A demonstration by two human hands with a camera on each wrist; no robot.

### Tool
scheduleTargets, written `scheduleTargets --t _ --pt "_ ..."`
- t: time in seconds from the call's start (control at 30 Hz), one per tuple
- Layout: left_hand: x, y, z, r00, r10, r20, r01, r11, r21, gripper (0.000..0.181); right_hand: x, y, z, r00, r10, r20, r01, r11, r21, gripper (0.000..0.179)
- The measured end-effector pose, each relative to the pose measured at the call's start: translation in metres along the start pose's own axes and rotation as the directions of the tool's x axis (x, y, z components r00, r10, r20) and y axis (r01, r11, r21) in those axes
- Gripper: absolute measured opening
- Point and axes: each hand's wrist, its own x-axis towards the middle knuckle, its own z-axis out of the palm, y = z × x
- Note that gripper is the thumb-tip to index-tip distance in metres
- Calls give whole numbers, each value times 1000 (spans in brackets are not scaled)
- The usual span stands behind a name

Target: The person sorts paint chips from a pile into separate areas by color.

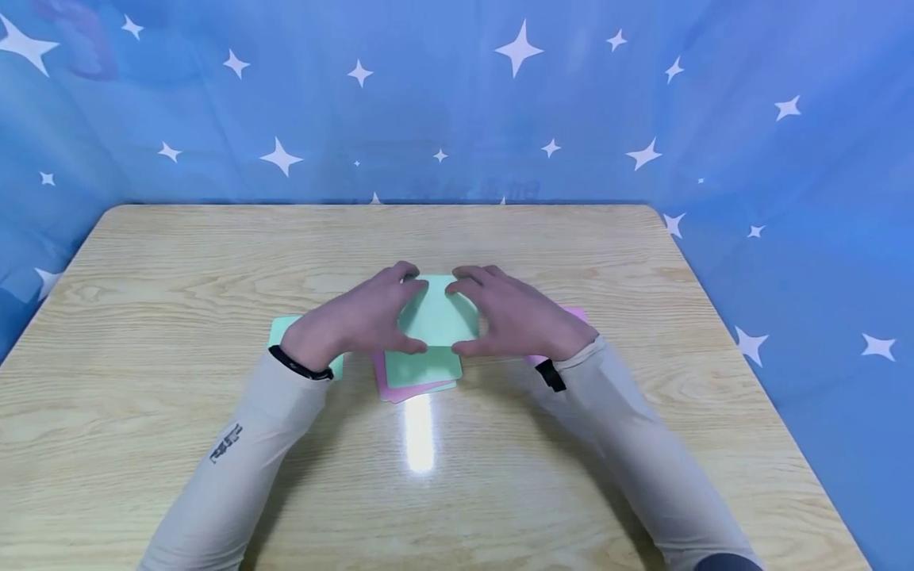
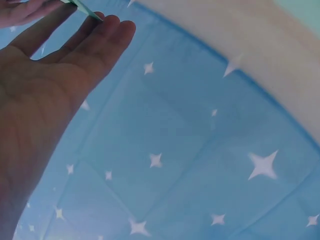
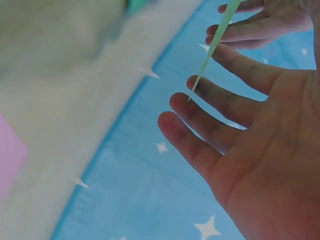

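A light green paper card is raised off the table between both hands. My left hand grips its left side, thumb at the near edge and fingers at the far edge. In mirror fashion my right hand grips the right side. The right wrist view shows the green card edge-on at the fingertips; in the left wrist view only a corner of the card appears beyond the fingers. Below the hands lies a small pile with another green card on top of a pink card.
Another green card lies partly under the left wrist, and a pink card shows behind the right wrist. They lie on a wood-grain table that reflects a bright light. A blue curtain with white stars hangs behind it.
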Motion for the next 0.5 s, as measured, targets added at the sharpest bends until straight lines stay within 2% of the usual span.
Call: scheduleTargets --t 0.23,0.37,0.5 --pt "-5 6 -27 999 6 -36 -4 999 43 78 1 -8 -26 999 -20 -37 20 1000 -5 73" --pt "-9 6 -32 1000 -1 -28 2 999 50 79 4 -11 -30 999 -32 -32 31 999 -18 73" --pt "-16 0 -33 1000 -13 -25 14 999 45 80 12 -16 -26 998 -51 -30 51 999 -11 71"
